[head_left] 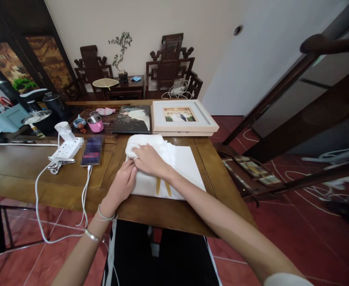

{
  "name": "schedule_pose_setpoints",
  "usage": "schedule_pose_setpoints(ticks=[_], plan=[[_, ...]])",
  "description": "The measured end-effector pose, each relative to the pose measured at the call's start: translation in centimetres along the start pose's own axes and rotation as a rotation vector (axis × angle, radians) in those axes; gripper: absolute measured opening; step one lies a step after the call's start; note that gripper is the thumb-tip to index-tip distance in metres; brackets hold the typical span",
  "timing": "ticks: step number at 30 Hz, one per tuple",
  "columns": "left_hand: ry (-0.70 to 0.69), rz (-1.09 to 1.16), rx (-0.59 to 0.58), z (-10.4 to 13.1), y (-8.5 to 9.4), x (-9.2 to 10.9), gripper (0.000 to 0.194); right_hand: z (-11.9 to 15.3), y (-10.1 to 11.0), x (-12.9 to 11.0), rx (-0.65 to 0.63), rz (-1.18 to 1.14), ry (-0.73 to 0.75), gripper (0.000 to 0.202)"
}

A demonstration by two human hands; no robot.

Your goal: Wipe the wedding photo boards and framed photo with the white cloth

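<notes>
A flat white board [189, 169] lies on the wooden table [230, 190] before me, with a yellow-brown, two-legged mark near its front edge. Bunched over its far left part is a white towel [146, 140]. My right hand [150, 160] presses down on this towel, its fingers curled into the fabric. Just beside it, my left hand [123, 180] grips the board's left edge, fingertips close to the right hand's. The board's far left corner is hidden under the towel and hands.
Behind the board lie a dark photo panel [132, 121] and a pale wooden picture frame [204, 123]. To the left are a phone [91, 151] on a cable, a white power strip [68, 149], a pink cup [95, 124] and a black pot [55, 105]. Chairs stand beyond.
</notes>
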State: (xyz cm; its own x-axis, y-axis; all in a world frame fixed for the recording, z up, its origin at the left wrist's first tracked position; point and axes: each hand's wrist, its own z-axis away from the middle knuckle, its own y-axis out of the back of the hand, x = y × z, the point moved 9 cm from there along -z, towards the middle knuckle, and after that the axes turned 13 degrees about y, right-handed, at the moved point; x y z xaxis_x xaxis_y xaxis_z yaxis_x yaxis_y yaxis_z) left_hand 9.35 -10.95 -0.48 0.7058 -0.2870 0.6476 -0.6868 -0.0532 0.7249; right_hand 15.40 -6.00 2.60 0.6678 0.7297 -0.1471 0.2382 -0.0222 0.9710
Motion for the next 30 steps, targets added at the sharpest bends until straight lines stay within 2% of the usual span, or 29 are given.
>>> schedule_pose_setpoints(ticks=[3, 6, 12, 14, 17, 22, 25, 27, 30], plan=[[-0.009, 0.009, 0.004, 0.0, 0.1, -0.1, 0.039, -0.2, 0.1, 0.2, 0.016, -0.012, -0.021, 0.028], [0.010, 0.011, 0.020, 0.1, -0.1, -0.7, 0.038, 1.2, 0.5, 1.9, 0.016, -0.024, -0.063, 0.027], [0.023, -0.005, 0.028, 0.1, -0.4, -1.2, 0.038, 6.9, 1.7, 7.3, 0.020, -0.001, -0.170, 0.025], [0.016, -0.012, 0.029, 0.1, -0.4, -1.1, 0.038, 9.1, 1.8, 8.1, 0.018, 0.013, -0.191, 0.025], [0.009, -0.022, 0.028, 0.1, -0.5, -1.1, 0.038, 12.4, 1.4, 6.7, 0.006, 0.017, -0.159, 0.022], [0.010, -0.038, 0.021, 0.1, -0.6, -1.2, 0.038, 17.7, 1.6, -0.3, 0.046, -0.037, 0.036, 0.017], [0.005, -0.047, 0.024, 0.1, -0.6, -1.1, 0.038, 19.7, 1.7, -3.0, 0.018, -0.075, 0.081, 0.019], [0.003, -0.045, 0.028, 0.1, -0.6, -1.2, 0.037, 19.9, 1.7, -3.2, 0.000, -0.088, 0.075, 0.021], [0.001, -0.032, 0.033, 0.1, -0.6, -1.2, 0.037, 18.7, 1.6, -0.9, -0.003, -0.078, 0.015, 0.019]])
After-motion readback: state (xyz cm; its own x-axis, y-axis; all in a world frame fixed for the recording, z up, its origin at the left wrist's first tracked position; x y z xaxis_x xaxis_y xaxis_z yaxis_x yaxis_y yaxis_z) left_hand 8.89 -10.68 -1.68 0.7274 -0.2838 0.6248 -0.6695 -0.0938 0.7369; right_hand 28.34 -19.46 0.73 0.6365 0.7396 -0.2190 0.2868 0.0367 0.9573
